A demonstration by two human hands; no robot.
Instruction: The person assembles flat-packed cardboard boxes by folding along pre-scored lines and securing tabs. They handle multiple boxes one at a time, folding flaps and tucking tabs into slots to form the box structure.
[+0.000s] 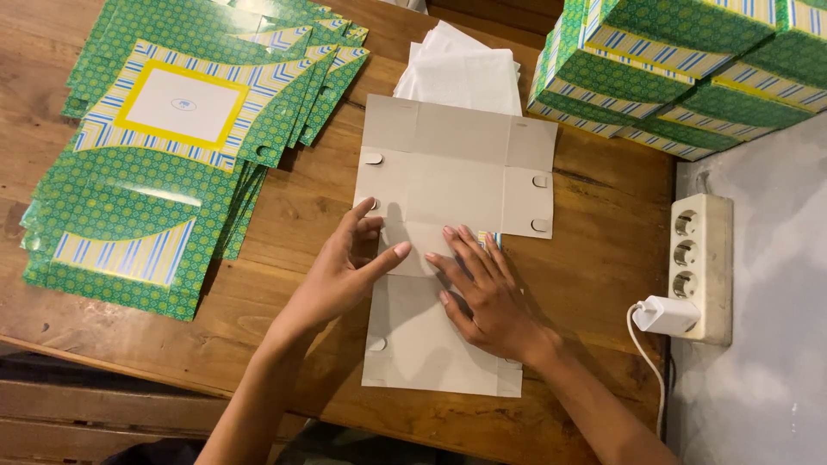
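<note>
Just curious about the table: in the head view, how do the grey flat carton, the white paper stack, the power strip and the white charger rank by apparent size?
1. Grey flat carton, under both hands.
2. White paper stack, partly hidden by the carton, so its full size is unsure.
3. Power strip.
4. White charger, plugged into the strip.

Flat grey carton blank centre, green-patterned flat cartons stacked left — folded green boxes top right

One grey box blank, one power strip, one charger, two hands.
</note>
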